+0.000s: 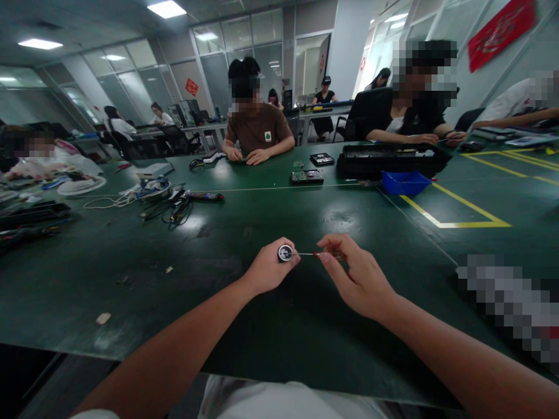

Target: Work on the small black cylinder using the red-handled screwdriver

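My left hand (266, 272) is closed around a small black cylinder with a silver rim (285, 253). Its round end faces me and shows pale and dark parts inside; what kind of thing it is, I cannot tell. In my right hand (362, 279), thumb and fingers grip a screwdriver (305, 254) with a thin metal shaft and a red collar. The shaft lies level, its tip reaching the cylinder's rim. Fingers partly hide the screwdriver's handle. Both hands are above the green table (244, 337), near its front edge.
Cables (179, 206) and a dark pen-like tool (207, 196) lie left of centre. Farther back are hard drives (307, 177), a long black casing (393, 160) and a blue tray (405, 182). A co-worker in a brown shirt (262, 131) sits opposite. A blurred-out object (509, 308) lies at right.
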Demonstrator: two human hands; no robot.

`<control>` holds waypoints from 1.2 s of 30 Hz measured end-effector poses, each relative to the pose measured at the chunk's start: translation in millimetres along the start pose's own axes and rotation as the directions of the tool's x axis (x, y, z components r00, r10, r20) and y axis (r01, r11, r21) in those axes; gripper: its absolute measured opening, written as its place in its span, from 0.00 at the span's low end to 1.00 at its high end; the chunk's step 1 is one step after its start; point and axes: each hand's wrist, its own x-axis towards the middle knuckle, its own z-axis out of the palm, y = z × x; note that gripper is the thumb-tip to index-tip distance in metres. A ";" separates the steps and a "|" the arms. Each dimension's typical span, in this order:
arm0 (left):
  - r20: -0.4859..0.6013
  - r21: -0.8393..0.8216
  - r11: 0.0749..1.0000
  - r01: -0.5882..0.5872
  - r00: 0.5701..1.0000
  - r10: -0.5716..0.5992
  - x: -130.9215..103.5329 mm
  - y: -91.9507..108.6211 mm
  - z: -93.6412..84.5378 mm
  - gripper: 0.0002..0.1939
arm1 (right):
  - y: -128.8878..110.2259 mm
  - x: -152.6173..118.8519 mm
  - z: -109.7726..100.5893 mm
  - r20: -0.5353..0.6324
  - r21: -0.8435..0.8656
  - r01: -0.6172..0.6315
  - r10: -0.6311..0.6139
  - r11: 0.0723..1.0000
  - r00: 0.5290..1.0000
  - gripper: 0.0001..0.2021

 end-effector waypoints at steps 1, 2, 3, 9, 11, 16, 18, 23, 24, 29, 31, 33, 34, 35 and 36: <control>0.003 -0.028 1.000 -0.002 1.000 0.002 -0.2 -0.5 0.4 0.06 | -0.2 -0.1 -0.4 0.001 0.002 -0.002 0.002 1.000 1.000 0.07; 0.008 -0.056 0.998 -0.003 1.000 0.003 -0.4 -0.7 0.8 0.06 | -0.4 -0.1 -0.9 0.004 0.002 -0.007 0.007 1.000 1.000 0.07; 0.013 -0.080 0.997 -0.001 1.000 0.002 -0.7 -0.5 1.2 0.05 | -0.7 0.0 -1.4 0.004 0.004 -0.011 0.011 1.000 1.000 0.07; 0.034 -0.111 0.994 0.006 0.999 -0.002 -1.5 2.6 0.5 0.06 | 0.4 0.1 0.1 0.012 0.006 -0.049 0.049 0.999 0.999 0.08; 0.026 -0.076 0.997 0.010 1.000 -0.008 -0.7 1.8 0.0 0.08 | 1.7 -0.6 1.3 -0.010 0.019 -0.054 0.054 0.998 0.998 0.09; 0.046 -0.062 0.998 0.021 0.999 -0.019 0.6 -1.6 1.2 0.11 | 2.9 -1.0 1.3 -0.043 0.039 0.000 0.001 0.999 0.999 0.06; 0.051 -0.067 0.997 0.031 0.998 -0.027 0.4 -1.4 1.8 0.11 | 2.8 -0.7 0.8 -0.032 0.040 0.015 -0.014 0.999 0.999 0.05; 0.042 -0.055 0.998 0.028 0.999 -0.026 0.2 0.2 1.9 0.11 | 3.7 -0.1 1.0 -0.014 0.047 -0.021 0.021 0.999 1.000 0.07; 0.038 -0.048 0.999 0.024 0.999 -0.022 0.3 0.0 1.8 0.11 | 3.7 0.2 1.1 -0.009 0.042 -0.028 0.029 0.999 1.000 0.07; 0.045 -0.051 0.999 0.012 0.999 -0.010 0.8 -1.7 1.5 0.12 | 0.6 2.4 -0.1 0.012 0.008 -0.055 0.054 0.998 0.998 0.08; 0.050 -0.045 0.999 0.011 0.999 -0.009 0.7 -0.8 1.0 0.11 | -0.8 2.9 -1.0 0.019 -0.002 -0.056 0.056 0.998 0.998 0.08; 0.055 -0.020 1.000 0.010 0.998 -0.009 0.4 1.2 0.4 0.10 | -1.4 2.9 -1.8 0.022 -0.006 -0.056 0.056 0.998 0.998 0.09; 0.055 -0.005 1.000 0.010 0.998 -0.010 0.3 2.4 0.0 0.09 | -1.5 2.7 -2.0 0.024 -0.004 -0.056 0.056 0.998 0.998 0.09; 0.051 0.007 1.000 0.012 0.999 -0.012 0.1 3.5 -0.3 0.08 | -1.5 2.6 -2.1 0.026 -0.002 -0.057 0.057 0.998 0.998 0.09; 0.047 0.015 1.000 0.013 0.999 -0.014 0.0 4.4 -0.6 0.07 | -1.4 2.5 -2.1 0.027 0.000 -0.057 0.057 0.998 0.998 0.09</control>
